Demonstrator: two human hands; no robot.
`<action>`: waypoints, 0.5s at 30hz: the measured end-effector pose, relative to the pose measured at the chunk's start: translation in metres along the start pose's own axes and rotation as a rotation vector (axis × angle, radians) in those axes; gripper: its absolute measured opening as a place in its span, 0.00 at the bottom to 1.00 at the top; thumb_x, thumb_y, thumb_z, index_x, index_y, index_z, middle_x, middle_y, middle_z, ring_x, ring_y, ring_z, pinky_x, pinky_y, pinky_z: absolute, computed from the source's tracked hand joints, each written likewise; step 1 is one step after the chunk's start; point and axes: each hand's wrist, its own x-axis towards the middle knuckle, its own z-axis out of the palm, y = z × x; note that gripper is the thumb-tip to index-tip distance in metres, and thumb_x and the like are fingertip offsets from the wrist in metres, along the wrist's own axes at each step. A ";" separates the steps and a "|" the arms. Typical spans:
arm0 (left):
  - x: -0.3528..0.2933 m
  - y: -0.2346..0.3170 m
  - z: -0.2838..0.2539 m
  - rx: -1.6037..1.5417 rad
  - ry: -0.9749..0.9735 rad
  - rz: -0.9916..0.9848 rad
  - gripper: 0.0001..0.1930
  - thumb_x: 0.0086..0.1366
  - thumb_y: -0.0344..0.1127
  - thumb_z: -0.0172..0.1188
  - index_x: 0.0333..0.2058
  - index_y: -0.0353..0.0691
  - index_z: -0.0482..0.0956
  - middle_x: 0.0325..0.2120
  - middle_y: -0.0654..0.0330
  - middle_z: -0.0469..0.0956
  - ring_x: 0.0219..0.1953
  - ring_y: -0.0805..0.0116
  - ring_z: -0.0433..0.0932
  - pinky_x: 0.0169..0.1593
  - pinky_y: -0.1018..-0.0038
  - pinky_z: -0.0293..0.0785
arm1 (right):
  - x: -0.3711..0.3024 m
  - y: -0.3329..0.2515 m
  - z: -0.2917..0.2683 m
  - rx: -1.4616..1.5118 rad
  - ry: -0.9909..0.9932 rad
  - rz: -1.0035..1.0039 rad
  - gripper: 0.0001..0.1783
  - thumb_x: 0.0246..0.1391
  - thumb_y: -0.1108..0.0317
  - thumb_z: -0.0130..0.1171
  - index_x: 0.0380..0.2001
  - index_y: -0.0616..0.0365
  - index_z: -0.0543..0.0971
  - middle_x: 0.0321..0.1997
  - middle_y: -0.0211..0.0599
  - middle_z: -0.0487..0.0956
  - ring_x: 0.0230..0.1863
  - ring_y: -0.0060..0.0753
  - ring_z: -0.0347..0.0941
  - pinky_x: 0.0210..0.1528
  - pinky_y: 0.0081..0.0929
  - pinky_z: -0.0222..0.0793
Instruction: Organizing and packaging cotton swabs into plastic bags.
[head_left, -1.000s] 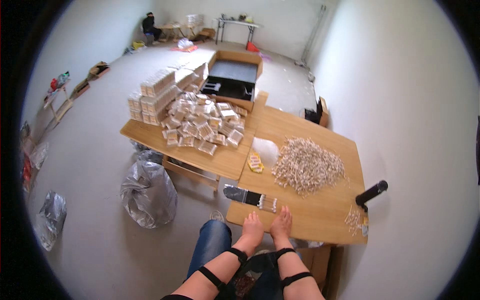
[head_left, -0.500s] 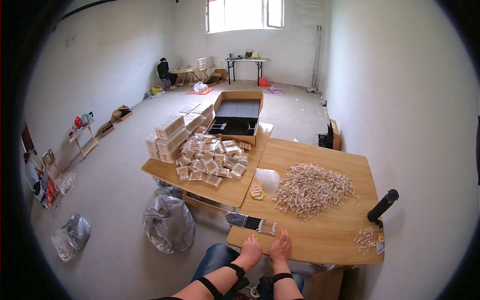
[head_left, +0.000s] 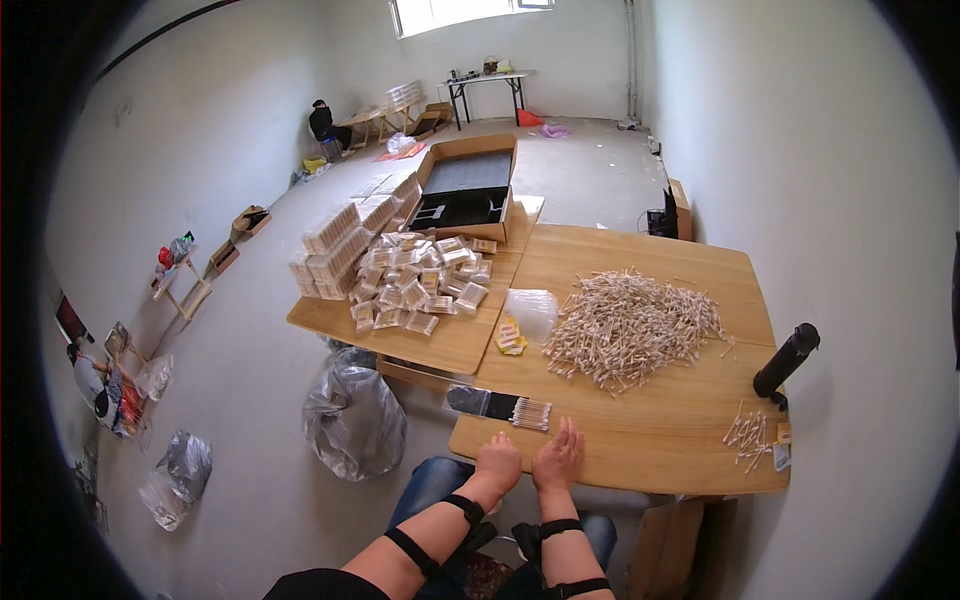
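Both my hands are at the near edge of the wooden table. My left hand (head_left: 498,460) is closed with its fingers curled; whether anything is inside is hidden. Beside it my right hand (head_left: 560,456) lies open on the tabletop, fingers stretched forward. Just beyond them a neat row of cotton swabs (head_left: 532,413) rests on the end of a black strip (head_left: 502,405). The strip's left end is in a clear plastic bag (head_left: 467,399), over the table's edge. A large heap of loose cotton swabs (head_left: 635,330) covers the table farther off.
Clear plastic sleeves (head_left: 533,312) and yellow labels (head_left: 510,338) lie left of the heap. A black bottle (head_left: 786,362) and a few scattered swabs (head_left: 746,436) are at the right. Packed swab bags (head_left: 420,283) and an open cardboard box (head_left: 465,190) occupy the left table.
The view has tilted down and shifted slightly. My left hand's fingers look more curled now; my right hand stays beside it. The swab row looks unchanged.
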 end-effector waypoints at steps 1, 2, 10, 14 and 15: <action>0.001 -0.001 -0.001 -0.029 -0.005 -0.006 0.17 0.58 0.36 0.52 0.40 0.29 0.80 0.49 0.41 0.75 0.45 0.54 0.78 0.44 0.63 0.77 | 0.000 0.003 0.003 0.008 0.019 0.002 0.26 0.55 0.71 0.47 0.58 0.60 0.62 0.62 0.51 0.67 0.64 0.53 0.61 0.69 0.48 0.51; 0.000 -0.002 -0.001 -0.024 -0.011 -0.010 0.17 0.58 0.36 0.52 0.40 0.29 0.80 0.49 0.41 0.75 0.45 0.54 0.78 0.44 0.63 0.77 | -0.001 0.002 0.004 0.020 0.033 0.002 0.26 0.55 0.70 0.48 0.58 0.61 0.62 0.61 0.51 0.67 0.64 0.52 0.61 0.69 0.49 0.51; -0.003 -0.004 -0.004 -0.038 0.112 -0.008 0.13 0.56 0.36 0.54 0.34 0.33 0.81 0.38 0.46 0.79 0.41 0.56 0.80 0.38 0.64 0.79 | 0.004 -0.008 -0.006 0.010 0.011 -0.015 0.29 0.52 0.72 0.50 0.58 0.63 0.61 0.60 0.51 0.67 0.65 0.52 0.60 0.70 0.50 0.50; 0.005 -0.001 -0.016 -0.094 0.048 0.027 0.11 0.56 0.36 0.55 0.29 0.36 0.82 0.37 0.45 0.80 0.38 0.57 0.81 0.36 0.64 0.79 | 0.004 -0.008 -0.012 -0.059 -0.015 -0.016 0.30 0.50 0.72 0.52 0.58 0.63 0.62 0.61 0.51 0.67 0.65 0.52 0.59 0.69 0.48 0.51; 0.009 -0.002 -0.015 -0.111 0.012 0.014 0.10 0.55 0.36 0.55 0.27 0.38 0.82 0.35 0.46 0.81 0.36 0.57 0.82 0.34 0.63 0.79 | 0.004 -0.007 -0.010 -0.067 -0.016 -0.017 0.30 0.50 0.72 0.52 0.58 0.63 0.62 0.61 0.51 0.67 0.65 0.52 0.59 0.69 0.48 0.51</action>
